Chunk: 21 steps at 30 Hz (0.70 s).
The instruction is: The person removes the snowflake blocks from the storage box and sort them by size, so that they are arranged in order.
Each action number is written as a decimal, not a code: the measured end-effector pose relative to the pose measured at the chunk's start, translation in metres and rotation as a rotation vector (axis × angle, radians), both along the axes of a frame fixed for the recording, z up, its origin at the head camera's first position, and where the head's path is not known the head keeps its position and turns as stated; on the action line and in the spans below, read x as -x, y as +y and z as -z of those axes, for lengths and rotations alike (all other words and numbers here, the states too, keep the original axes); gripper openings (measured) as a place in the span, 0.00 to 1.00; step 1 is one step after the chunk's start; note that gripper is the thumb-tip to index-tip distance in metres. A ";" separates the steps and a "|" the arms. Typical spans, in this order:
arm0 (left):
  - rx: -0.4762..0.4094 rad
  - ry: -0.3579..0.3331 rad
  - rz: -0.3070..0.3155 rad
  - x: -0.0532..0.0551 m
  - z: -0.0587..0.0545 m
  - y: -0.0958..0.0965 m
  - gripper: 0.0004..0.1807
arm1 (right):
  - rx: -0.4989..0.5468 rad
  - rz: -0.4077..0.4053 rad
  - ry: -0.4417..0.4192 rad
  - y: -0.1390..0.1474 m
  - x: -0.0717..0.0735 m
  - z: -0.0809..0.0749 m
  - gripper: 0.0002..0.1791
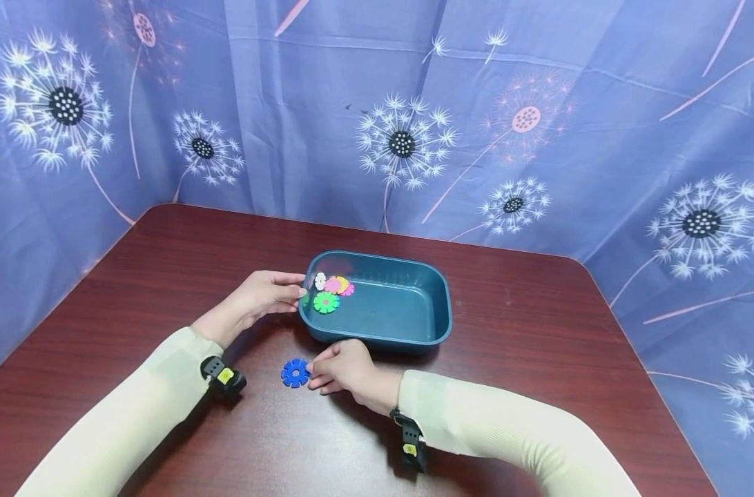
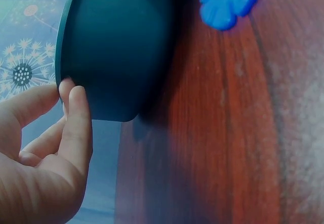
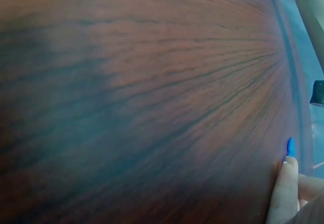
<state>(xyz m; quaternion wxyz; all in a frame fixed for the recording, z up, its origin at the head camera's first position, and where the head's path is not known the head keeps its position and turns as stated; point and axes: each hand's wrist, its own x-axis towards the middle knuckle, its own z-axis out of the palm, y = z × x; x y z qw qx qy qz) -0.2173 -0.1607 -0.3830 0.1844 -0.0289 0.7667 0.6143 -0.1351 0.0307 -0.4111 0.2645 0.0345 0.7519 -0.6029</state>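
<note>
A dark teal plastic bin [image 1: 389, 317] stands on the table. My left hand [image 1: 262, 297] pinches its left rim, and the left wrist view shows thumb and fingers at the edge of the bin's wall [image 2: 116, 57]. In front of the bin, my right hand [image 1: 349, 369] pinches the right edge of a blue notched snowflake disc [image 1: 288, 377]. The disc [image 3: 290, 146] is seen nearly edge-on in the right wrist view, by the fingertips. Inside the bin at the left lie several discs, among them a green disc [image 1: 319, 304] and a pink disc [image 1: 331, 285].
The dark red wood-grain table [image 1: 514, 345] spreads around the bin on all sides. A blue curtain [image 1: 308, 138] with dandelion prints hangs along the back and sides of the table. Each wrist wears a black strap with a camera.
</note>
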 end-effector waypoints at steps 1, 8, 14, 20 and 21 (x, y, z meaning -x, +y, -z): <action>-0.003 0.000 0.000 0.000 0.000 0.000 0.29 | -0.001 0.000 0.000 0.000 0.000 0.000 0.07; -0.017 0.007 0.004 0.002 0.001 0.000 0.29 | 0.026 -0.043 0.021 0.003 -0.001 -0.001 0.08; -0.019 0.001 -0.004 0.001 0.002 0.000 0.29 | 0.091 -0.172 0.002 0.016 -0.002 -0.012 0.14; -0.029 0.002 -0.004 0.000 0.003 -0.001 0.28 | 0.127 -0.319 0.004 0.040 0.014 -0.048 0.18; -0.036 0.001 -0.004 0.000 0.003 -0.001 0.28 | 0.125 -0.334 0.016 0.043 0.019 -0.055 0.18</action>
